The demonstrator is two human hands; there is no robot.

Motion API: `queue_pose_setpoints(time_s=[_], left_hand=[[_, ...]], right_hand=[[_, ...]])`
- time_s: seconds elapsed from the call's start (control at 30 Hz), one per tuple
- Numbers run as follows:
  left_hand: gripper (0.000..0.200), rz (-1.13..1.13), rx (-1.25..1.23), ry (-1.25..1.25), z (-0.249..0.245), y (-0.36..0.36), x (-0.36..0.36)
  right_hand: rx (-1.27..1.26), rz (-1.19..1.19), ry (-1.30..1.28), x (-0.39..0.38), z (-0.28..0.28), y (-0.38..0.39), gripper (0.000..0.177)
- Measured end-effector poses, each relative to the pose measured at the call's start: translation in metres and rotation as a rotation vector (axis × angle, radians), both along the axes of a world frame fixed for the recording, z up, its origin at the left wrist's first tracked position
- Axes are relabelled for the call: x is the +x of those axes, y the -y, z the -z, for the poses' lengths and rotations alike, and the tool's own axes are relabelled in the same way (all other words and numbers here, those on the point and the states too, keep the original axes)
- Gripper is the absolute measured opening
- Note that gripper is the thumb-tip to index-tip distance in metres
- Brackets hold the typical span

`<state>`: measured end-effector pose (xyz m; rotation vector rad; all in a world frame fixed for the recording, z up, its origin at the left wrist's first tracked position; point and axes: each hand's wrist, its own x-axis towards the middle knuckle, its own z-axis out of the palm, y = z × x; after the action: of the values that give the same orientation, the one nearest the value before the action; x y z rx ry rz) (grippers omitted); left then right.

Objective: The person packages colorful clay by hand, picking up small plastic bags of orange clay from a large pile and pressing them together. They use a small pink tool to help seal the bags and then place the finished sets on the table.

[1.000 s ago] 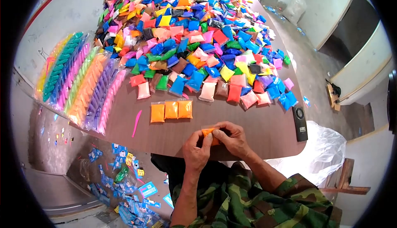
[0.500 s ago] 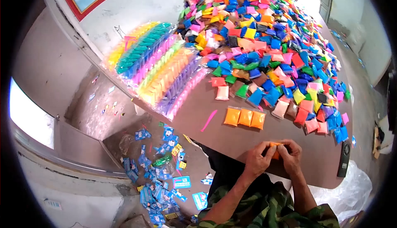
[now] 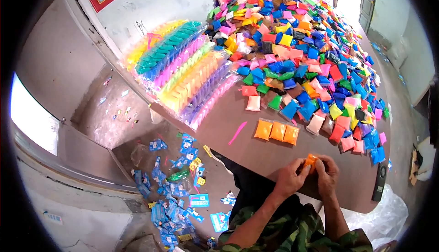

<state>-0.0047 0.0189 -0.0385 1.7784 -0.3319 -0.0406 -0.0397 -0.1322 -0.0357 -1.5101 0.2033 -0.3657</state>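
Between my two hands, near the table's front edge, is a small orange packet [image 3: 310, 161]. My left hand [image 3: 292, 177] pinches it from the left with thumb and fingers. On the other side my right hand [image 3: 327, 173] grips it the same way, fingers curled round its edge. Just beyond them, a row of three orange packets [image 3: 276, 131] lies flat on the brown table [image 3: 228, 153]. A pink plastic tool [image 3: 238, 132], thin like a small knife, lies to the left of that row.
A large heap of coloured packets [image 3: 302, 50] covers the table's far part. Long clear bags of coloured pieces [image 3: 183, 73] lie at the left edge. A black remote-like object [image 3: 379, 182] sits at the right corner. Blue cards [image 3: 173, 215] litter the floor.
The orange packet has been raised and tipped up between my fingers, so more of it shows. Both hands stay on it. The whole view has shifted slightly.
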Motion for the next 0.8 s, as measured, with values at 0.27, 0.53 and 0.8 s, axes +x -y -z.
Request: queue_pose_setpoints(time_s=[0.27, 0.53, 0.8], left_hand=[[0.025, -0.021, 0.005, -0.105, -0.007, 0.000, -0.001], [0.024, 0.042, -0.076, -0.121, -0.013, -0.004, 0.001], [0.024, 0.061, -0.055, -0.096, -0.015, -0.004, 0.000]], right_hand=[[-0.093, -0.060, -0.131, 0.001, -0.012, 0.002, 0.025], [0.086, -0.081, -0.042, 0.000, -0.005, 0.001, 0.025], [0.091, -0.106, -0.091, 0.001, -0.010, 0.006, 0.023]])
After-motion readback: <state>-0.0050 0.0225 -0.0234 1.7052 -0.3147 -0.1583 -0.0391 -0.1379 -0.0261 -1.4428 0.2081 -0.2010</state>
